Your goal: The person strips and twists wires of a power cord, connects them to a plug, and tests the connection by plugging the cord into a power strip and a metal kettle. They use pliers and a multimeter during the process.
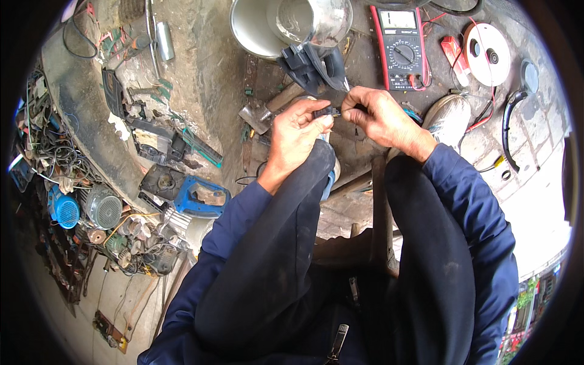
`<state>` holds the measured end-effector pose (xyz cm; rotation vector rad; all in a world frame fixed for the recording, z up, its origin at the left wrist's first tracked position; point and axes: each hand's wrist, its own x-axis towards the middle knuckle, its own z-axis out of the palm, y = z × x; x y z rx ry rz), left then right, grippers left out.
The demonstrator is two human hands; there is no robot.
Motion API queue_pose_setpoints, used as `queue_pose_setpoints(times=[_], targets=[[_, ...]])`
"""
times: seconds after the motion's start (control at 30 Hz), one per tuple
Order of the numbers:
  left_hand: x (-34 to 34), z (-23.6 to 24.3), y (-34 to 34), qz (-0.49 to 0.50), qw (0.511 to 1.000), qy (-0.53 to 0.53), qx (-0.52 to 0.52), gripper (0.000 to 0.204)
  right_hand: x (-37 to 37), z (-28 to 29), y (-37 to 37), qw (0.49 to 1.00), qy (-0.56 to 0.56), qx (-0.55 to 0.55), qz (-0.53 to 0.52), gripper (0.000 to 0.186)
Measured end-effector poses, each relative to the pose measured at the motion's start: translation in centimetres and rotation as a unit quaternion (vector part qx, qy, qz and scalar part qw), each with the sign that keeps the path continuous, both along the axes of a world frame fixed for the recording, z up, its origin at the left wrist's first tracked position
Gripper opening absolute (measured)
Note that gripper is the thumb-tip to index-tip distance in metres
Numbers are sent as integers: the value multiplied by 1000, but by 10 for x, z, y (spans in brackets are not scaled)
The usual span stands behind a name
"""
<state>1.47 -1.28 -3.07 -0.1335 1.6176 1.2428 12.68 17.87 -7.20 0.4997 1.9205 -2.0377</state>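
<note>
- Nearest the camera is a metal zipper pull on the person's dark clothing.
- Just beyond it, the dark trousers show two bent knees set apart, with a wooden frame between them; navy sleeves flank the legs.
- Past the knees, the left hand pinches a small black part between thumb and fingertips, above the left knee's far edge.
- Just beside it, the right hand has curled fingers, its thumb and forefinger brought close to the part's right end; whether they grasp anything is hidden.
- The small black part therefore sits between the two hands, held up off the ground.
- Beneath and beyond the hands, a hammer lies on the ground, and a pale shoe shows right of the right hand.
- To the left lie a blue tool housing and a dark green strip.
- Farther off, a black plastic housing stands against a white bucket.
- Right of these lie a red-edged multimeter with leads, a red-and-white packet and a white reel.
- At the far left is a heap of wires, with a blue round cover beside it.
</note>
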Motion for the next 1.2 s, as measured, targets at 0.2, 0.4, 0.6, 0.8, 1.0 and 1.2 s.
queue_pose_setpoints(times=[0.2,0.4,0.6,0.8,1.0,1.2], targets=[[5,-7,-3,-6,1000,14,-7,25,1,0,-3,1000,-11,6,-3,9],[9,-9,-1,8,1000,19,1,25,2,-3,-5,997,-71,-38,-19,10],[5,-10,-3,15,1000,6,16,28,1,-8,-2,999,-37,-39,-11,7],[0,-7,-5,14,999,-19,36,31,3,-7,2,999,0,-4,-45,6],[0,-6,-6,7,999,-20,44,31,1,-4,-1,997,41,56,-37,9],[-1,-4,-6,7,999,-21,35,31,-1,-3,-1,996,57,68,-22,9]])
